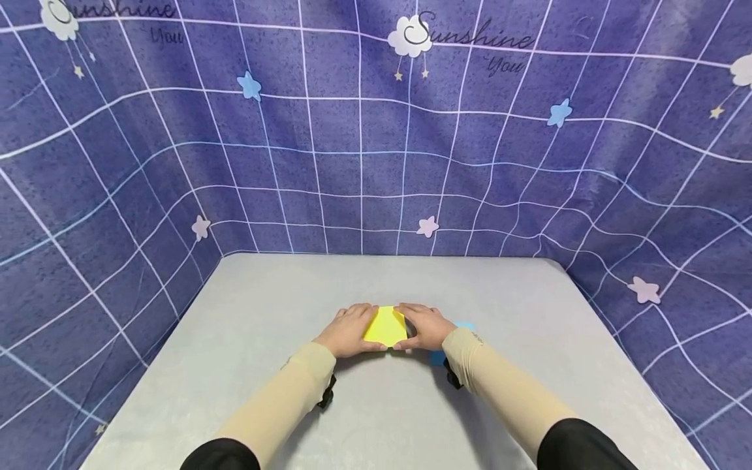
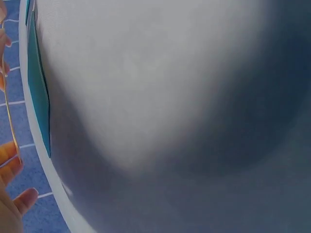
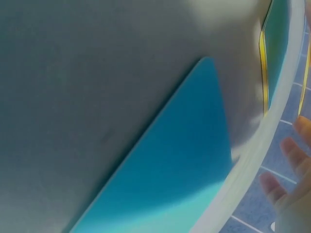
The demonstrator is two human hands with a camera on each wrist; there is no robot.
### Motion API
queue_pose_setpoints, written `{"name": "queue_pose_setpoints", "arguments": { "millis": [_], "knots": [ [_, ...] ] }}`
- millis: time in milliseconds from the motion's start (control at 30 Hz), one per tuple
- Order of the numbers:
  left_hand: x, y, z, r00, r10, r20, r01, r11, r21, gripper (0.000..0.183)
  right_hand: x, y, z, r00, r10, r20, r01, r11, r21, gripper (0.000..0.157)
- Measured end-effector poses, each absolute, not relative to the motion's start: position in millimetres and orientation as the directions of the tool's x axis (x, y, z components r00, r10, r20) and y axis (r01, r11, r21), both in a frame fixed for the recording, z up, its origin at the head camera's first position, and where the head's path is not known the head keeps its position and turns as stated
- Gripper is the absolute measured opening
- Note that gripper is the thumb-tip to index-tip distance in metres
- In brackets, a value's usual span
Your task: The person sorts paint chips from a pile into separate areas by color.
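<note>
A flat yellow sheet (image 1: 384,326), narrower at its far side, is held between both hands just over the table. My left hand (image 1: 349,331) grips its left side, thumb near and fingers far. Opposite it, my right hand (image 1: 427,326) grips the right side between thumb and fingers. Seen edge-on in the left wrist view, the yellow sheet (image 2: 10,114) looks thin. Partly hidden under the right wrist, a blue sheet (image 3: 177,141) lies flat on the table. Another teal piece (image 2: 39,87) lies below the hands, a yellow strip (image 3: 265,73) along its edge in the right wrist view.
The pale grey table (image 1: 282,287) has rounded far corners. Behind it and at both sides hangs a purple-blue curtain (image 1: 329,170) with a grid, stars and clouds. Beige sleeves (image 1: 288,385) and dark wrist straps (image 1: 327,393) cover the forearms.
</note>
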State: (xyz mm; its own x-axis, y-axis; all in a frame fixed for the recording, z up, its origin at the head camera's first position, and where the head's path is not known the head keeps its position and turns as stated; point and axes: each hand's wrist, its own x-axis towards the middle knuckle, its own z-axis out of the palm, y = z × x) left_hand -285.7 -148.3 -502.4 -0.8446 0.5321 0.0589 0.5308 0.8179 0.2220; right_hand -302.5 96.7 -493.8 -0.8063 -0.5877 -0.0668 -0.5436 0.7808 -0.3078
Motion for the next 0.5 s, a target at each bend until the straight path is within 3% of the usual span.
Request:
{"name": "queue_pose_setpoints", "arguments": {
  "millis": [500],
  "knots": [
    [-283,-163,-508,-0.845,0.527,0.089,0.532,0.816,0.226,0.095,-300,84,-496,-0.798,-0.601,-0.045,-0.558,0.765,-0.321,0.09]
  ]
}}
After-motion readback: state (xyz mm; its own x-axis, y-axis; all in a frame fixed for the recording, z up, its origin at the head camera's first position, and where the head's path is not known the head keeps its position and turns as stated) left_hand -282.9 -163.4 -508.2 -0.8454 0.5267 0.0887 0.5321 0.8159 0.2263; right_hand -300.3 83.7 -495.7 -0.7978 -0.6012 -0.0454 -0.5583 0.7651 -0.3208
